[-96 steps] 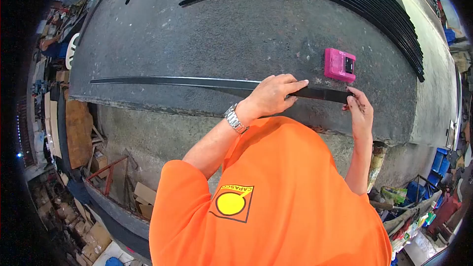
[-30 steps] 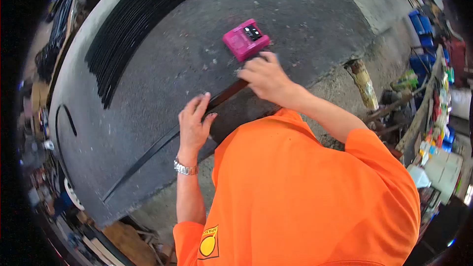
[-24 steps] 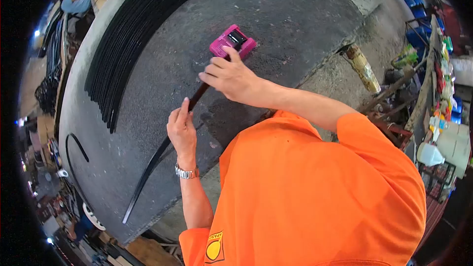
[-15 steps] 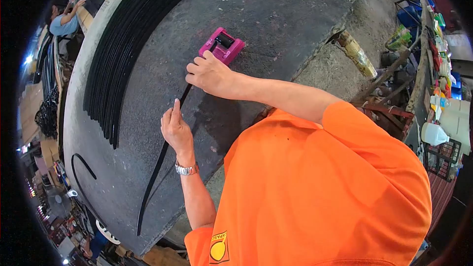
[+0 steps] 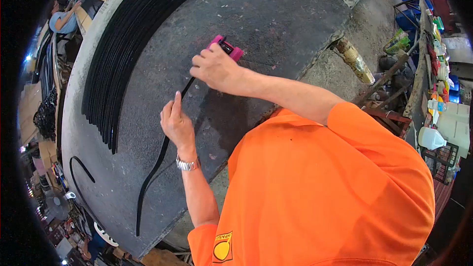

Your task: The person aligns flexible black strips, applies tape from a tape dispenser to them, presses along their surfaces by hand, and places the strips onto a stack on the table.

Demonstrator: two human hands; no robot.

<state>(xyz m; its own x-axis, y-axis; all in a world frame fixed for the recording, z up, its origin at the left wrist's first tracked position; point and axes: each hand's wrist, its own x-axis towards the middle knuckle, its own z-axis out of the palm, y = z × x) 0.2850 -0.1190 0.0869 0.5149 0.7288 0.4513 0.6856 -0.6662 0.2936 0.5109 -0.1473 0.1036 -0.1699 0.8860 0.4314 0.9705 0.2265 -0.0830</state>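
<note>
A long, flat black strip [image 5: 148, 180], seemingly rubber or plastic, runs up the dark worktop from its loose lower end. My left hand [image 5: 177, 127], with a metal watch on the wrist, is closed round its middle, index finger stretched along it. Higher up, my right hand [image 5: 215, 69] is closed over the strip's upper part beside a pink tool [image 5: 236, 54] with a black piece in it. Much of that tool is hidden behind my right hand, so I cannot tell whether my fingers also grip it.
Many black strips [image 5: 111, 73] lie side by side in a curve along the far side of the worktop [image 5: 276, 14]. Another thin strip [image 5: 74, 175] bends near the left end. A worn cylinder [image 5: 355, 61] lies beyond the edge. A person [image 5: 64, 22] works at upper left.
My right hand has shifted slightly up and right, covering more of the pink tool, which sits lower and looks turned. The strip's lower part bends more. My left hand stays nearly in place.
</note>
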